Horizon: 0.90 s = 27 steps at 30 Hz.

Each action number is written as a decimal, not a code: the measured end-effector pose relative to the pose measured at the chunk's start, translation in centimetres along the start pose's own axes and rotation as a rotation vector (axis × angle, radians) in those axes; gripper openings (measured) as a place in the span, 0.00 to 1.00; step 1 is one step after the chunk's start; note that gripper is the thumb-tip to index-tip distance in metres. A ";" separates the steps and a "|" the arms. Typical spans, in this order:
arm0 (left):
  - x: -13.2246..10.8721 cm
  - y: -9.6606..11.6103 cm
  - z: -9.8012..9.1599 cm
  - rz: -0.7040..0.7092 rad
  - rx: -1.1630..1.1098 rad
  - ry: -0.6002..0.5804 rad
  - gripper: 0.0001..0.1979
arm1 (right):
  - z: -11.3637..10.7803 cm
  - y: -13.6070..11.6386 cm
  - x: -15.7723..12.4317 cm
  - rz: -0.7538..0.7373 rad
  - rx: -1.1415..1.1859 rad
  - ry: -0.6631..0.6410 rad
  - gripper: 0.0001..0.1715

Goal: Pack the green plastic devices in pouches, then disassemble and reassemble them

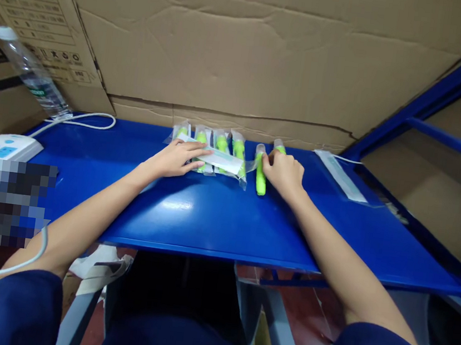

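Note:
Several green tube-shaped items in clear sleeves lie in a row at the back of the blue table. My left hand lies flat, fingers stretched, on a clear flat packet laid across them. To the right, my right hand has its fingers curled around a loose green item, beside one more green item behind the fingers.
A stack of clear flat packets lies at the right. A white power strip with its cable and a plastic water bottle stand at the left. Cardboard walls the back. A blue frame rail runs along the right.

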<state>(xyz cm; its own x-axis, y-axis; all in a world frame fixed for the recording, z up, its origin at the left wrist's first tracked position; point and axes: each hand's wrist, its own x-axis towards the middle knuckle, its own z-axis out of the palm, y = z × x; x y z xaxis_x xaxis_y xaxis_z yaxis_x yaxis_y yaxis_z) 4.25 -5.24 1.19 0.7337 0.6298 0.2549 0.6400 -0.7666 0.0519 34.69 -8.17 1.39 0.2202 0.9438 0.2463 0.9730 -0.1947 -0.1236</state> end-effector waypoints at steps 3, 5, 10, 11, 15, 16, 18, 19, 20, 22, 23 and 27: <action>-0.1 -0.5 -0.2 -0.041 0.033 -0.045 0.25 | 0.3 -0.1 -0.1 0.052 0.062 0.013 0.30; -0.2 -0.9 -0.6 -0.084 0.079 -0.035 0.24 | 0.8 0.2 0.1 -0.002 0.120 -0.019 0.35; -0.2 -1.4 -1.5 -0.214 0.177 0.026 0.24 | 1.3 0.9 0.8 -0.035 0.151 -0.156 0.31; -0.3 -1.4 -1.4 -0.211 0.162 0.047 0.24 | 1.2 1.0 0.8 -0.010 0.149 -0.155 0.30; -0.2 -1.0 -0.6 -0.150 0.046 0.055 0.30 | 1.2 1.1 0.9 0.052 0.210 -0.100 0.30; -0.2 -0.8 -0.4 -0.132 0.019 0.046 0.32 | 1.4 1.1 0.9 0.044 0.243 -0.084 0.31; -0.2 -0.4 0.0 -0.106 -0.013 0.025 0.36 | 1.7 1.3 1.1 0.016 0.308 -0.067 0.31; -0.1 -0.3 0.1 -0.099 -0.016 0.012 0.38 | 1.8 1.5 1.2 0.006 0.333 -0.066 0.31; -0.1 -0.3 0.1 -0.096 -0.015 -0.004 0.39 | 1.9 1.6 1.3 0.005 0.356 -0.071 0.31; -0.1 -0.3 0.1 -0.099 -0.010 -0.034 0.41 | 1.9 1.8 1.3 0.024 0.425 -0.087 0.31; -0.1 -0.3 0.0 -0.104 -0.007 -0.043 0.42 | 1.8 1.9 1.3 0.036 0.480 -0.090 0.32; 0.0 -0.8 -0.2 -0.133 0.008 -0.032 0.44 | 1.6 2.1 1.7 0.086 0.853 -0.040 0.30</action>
<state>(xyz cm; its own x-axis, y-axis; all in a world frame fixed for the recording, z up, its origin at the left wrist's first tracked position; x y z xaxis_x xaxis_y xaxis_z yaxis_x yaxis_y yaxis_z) 3.73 -4.62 1.37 0.6491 0.7296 0.2152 0.7339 -0.6751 0.0751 36.97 -6.57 -0.01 0.2726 0.9469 0.1707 0.5648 -0.0139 -0.8251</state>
